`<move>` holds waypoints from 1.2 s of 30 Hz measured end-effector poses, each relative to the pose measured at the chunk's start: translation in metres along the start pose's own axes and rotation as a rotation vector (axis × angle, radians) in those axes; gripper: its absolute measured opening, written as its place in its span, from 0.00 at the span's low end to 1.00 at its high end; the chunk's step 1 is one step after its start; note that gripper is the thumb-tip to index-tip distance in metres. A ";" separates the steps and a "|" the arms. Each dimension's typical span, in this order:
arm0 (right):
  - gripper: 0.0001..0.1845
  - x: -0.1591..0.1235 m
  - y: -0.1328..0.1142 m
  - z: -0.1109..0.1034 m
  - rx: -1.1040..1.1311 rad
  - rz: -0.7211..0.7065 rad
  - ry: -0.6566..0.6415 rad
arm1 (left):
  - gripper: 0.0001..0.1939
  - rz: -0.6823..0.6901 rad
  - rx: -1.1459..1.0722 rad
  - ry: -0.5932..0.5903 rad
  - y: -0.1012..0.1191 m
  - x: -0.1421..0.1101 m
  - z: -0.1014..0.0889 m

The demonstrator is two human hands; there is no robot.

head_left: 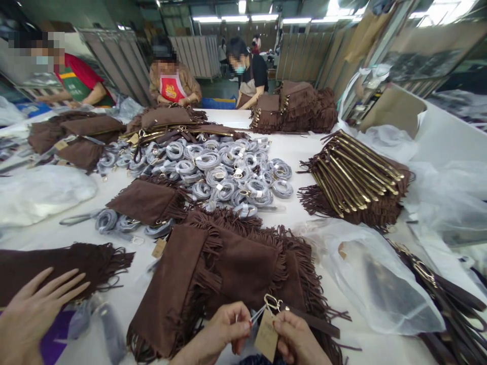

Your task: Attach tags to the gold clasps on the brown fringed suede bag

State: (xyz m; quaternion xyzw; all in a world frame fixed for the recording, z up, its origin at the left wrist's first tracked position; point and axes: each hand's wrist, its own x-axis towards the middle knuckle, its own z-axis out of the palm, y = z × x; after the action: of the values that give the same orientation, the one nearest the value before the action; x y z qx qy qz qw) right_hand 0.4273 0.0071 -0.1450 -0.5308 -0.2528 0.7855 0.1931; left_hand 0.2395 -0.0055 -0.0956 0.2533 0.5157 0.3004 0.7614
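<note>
Low in the head view, my left hand is closed in a pinch on the thin white string of a hang tag. My right hand pinches the edge of that tan cardboard hang tag. A gold clasp and a dark brown strap lie just beyond my fingers, with the string running toward the clasp. Under and behind them spread brown fringed suede bags, overlapping one another. Whether the string is looped through the clasp I cannot tell.
A co-worker's hand rests on a brown fringed bag at left. Coiled grey-wrapped straps fill the middle. Zippered brown pouches are stacked at right, near clear plastic bags and loose straps. Several people work behind.
</note>
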 end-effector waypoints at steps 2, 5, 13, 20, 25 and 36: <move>0.26 -0.001 0.004 0.007 0.091 0.031 -0.007 | 0.24 -0.008 0.059 -0.023 -0.007 -0.001 -0.003; 0.26 -0.005 0.004 0.017 0.226 0.029 0.015 | 0.24 -0.010 0.204 -0.101 -0.016 -0.006 -0.005; 0.29 -0.002 0.006 0.035 0.307 0.005 -0.010 | 0.13 0.069 0.091 0.078 -0.012 -0.021 0.006; 0.31 0.002 0.014 0.041 0.231 -0.071 -0.038 | 0.12 0.157 0.059 0.197 0.054 -0.007 -0.063; 0.30 0.005 0.022 0.029 0.177 -0.096 0.047 | 0.07 0.294 0.098 0.300 0.119 0.000 -0.150; 0.26 0.015 0.019 0.008 0.002 -0.221 0.314 | 0.12 0.560 -0.243 0.546 0.126 -0.046 -0.226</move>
State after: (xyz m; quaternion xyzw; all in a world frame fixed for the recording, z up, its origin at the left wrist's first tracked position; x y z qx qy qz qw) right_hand 0.4135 -0.0013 -0.1654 -0.6157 -0.2755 0.6673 0.3159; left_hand -0.0106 0.0655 -0.0552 0.2030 0.5708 0.6108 0.5098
